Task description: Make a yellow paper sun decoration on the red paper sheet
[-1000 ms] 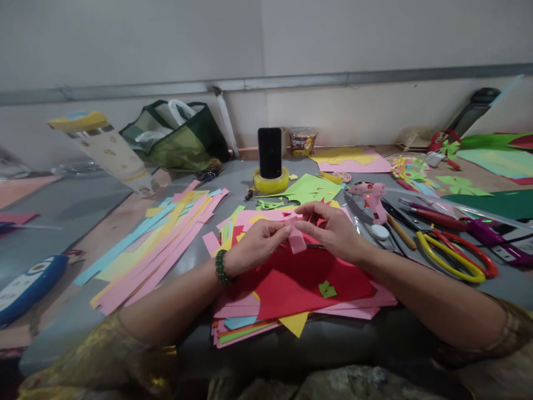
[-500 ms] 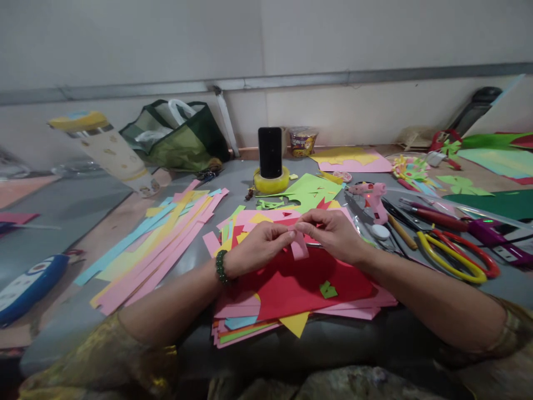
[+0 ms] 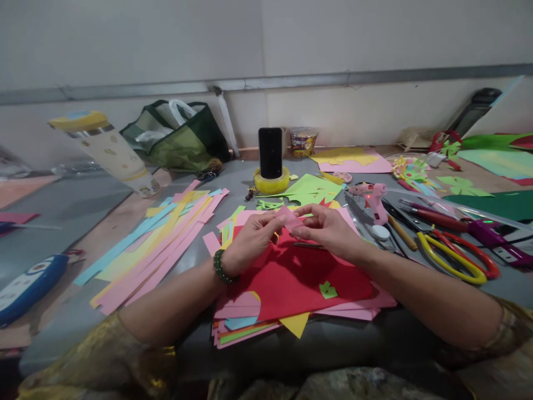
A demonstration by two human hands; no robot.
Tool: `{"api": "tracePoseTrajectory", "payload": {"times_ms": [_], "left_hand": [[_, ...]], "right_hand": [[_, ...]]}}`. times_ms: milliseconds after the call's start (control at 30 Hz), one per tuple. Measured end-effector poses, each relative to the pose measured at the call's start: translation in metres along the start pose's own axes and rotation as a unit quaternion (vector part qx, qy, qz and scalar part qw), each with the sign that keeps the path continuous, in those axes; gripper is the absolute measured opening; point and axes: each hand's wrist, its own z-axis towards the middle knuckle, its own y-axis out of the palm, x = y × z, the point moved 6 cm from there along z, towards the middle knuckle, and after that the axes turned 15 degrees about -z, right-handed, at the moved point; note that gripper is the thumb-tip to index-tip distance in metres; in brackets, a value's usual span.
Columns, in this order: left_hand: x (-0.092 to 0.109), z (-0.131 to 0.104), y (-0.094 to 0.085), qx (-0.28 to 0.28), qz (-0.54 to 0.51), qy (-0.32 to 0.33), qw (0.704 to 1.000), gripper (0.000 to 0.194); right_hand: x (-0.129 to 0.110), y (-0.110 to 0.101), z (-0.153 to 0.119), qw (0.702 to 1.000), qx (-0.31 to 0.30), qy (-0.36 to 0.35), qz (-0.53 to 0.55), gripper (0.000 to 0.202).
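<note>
A small piece of pink paper (image 3: pixel 290 220) is held up between my two hands, above a stack of coloured sheets. My left hand (image 3: pixel 259 236), with a green bead bracelet at the wrist, pinches its left side. On the other side, the thumb and fingers of my right hand (image 3: pixel 327 228) close on its right edge. Red paper (image 3: pixel 291 283) tops the stack beneath, with a small green cut-out (image 3: pixel 328 290) lying on it. A thin dark metal tool (image 3: pixel 308 245), partly hidden by my right hand, rests on the red paper.
Paper strips (image 3: pixel 166 244) lie at left. On the right are a pink glue gun (image 3: pixel 372 200), scissors with yellow and red handles (image 3: pixel 452 258) and other tools. A phone (image 3: pixel 270 153) stands in a yellow tape roll (image 3: pixel 271 181) at the back, near a tumbler (image 3: pixel 110 153) and green bag (image 3: pixel 179 136).
The pink paper, hanging down as a folded strip before, is now raised and turned between the fingertips. My right hand's fingers have spread wider, uncovering more of the metal tool.
</note>
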Motion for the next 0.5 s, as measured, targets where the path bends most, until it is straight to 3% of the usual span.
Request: {"api": "tracePoseTrajectory", "payload": {"times_ms": [133, 233, 400, 500], "left_hand": [[-0.006, 0.002, -0.005, 0.017, -0.085, -0.038, 0.996, 0.035], [-0.005, 0.004, -0.006, -0.017, -0.077, -0.043, 0.996, 0.031], [-0.001, 0.005, -0.001, -0.123, 0.041, -0.03, 0.991, 0.02], [0.001, 0.007, -0.002, -0.136, 0.115, -0.016, 0.984, 0.017]], "right_hand": [[0.002, -0.009, 0.001, 1.0, 0.02, 0.021, -0.012, 0.037], [-0.005, -0.009, -0.001, 0.995, -0.004, -0.017, -0.099, 0.036], [-0.016, -0.004, -0.007, 0.967, -0.051, -0.069, -0.24, 0.031], [-0.014, -0.007, -0.006, 0.966, -0.059, -0.06, -0.243, 0.027]]}}
